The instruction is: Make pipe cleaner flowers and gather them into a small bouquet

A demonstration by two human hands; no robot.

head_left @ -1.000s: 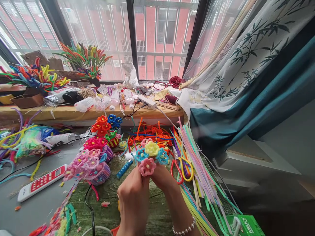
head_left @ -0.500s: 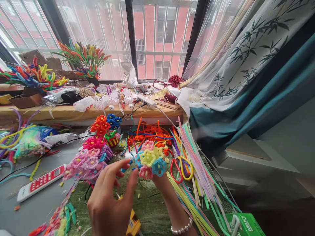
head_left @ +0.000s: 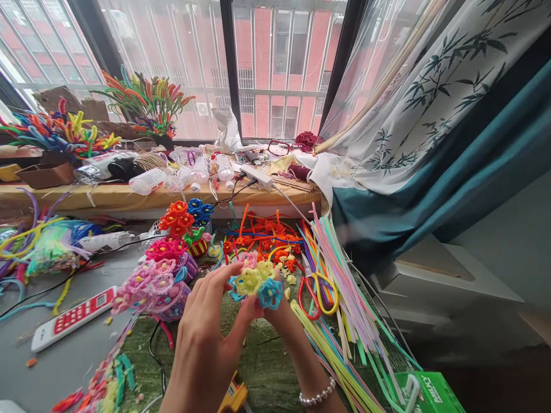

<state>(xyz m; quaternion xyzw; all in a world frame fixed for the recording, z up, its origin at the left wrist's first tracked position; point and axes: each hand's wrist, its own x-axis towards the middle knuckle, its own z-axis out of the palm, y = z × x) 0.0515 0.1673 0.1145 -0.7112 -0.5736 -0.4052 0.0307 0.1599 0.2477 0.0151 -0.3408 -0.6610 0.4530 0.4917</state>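
Note:
A small bunch of fuzzy pipe-cleaner flowers (head_left: 252, 282), in pink, yellow and light blue, is held up over the green work board. My left hand (head_left: 210, 327) has its thumb and index finger on the near left side of the bunch, gripping the blossoms. My right hand (head_left: 279, 303) holds the bunch from behind and below; the flowers hide most of its fingers. A beaded bracelet (head_left: 317, 396) circles the right wrist. Finished-looking flower pots in pink and purple (head_left: 159, 281), orange (head_left: 175, 219) and blue (head_left: 200, 213) stand beyond my left hand.
Red-and-yellow-handled scissors (head_left: 310, 295) lie right of my hands, beside long pastel pipe cleaners (head_left: 344, 275). Orange pieces (head_left: 267, 235) are heaped behind. A yellow tool (head_left: 235, 394) lies near the front. A white-and-red remote-like object (head_left: 73, 318) and plastic bottles (head_left: 148, 180) are leftward.
My left hand has moved right and closed its thumb and index finger onto the flower bunch. The bunch has shifted slightly left and tilted.

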